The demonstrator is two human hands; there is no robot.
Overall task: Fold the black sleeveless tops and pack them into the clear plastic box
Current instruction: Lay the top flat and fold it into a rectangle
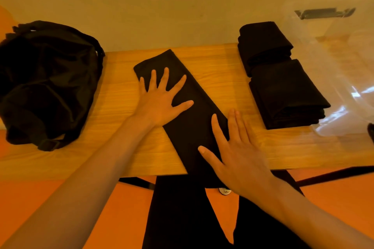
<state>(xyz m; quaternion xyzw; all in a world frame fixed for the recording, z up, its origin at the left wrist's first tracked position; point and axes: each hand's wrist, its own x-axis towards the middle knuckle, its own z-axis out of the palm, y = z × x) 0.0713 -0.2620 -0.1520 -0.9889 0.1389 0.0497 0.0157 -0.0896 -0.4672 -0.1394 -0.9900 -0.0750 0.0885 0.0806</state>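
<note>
Head view: a black sleeveless top, folded into a long strip, is laid diagonally on the table, its near end hanging over the front edge. It is pressed flat by the left hand, fingers spread, at the far end, and by the right hand, fingers straight, nearer. 2 folded black stacks, a far pile and a near pile, are set just beside the clear plastic box.
</note>
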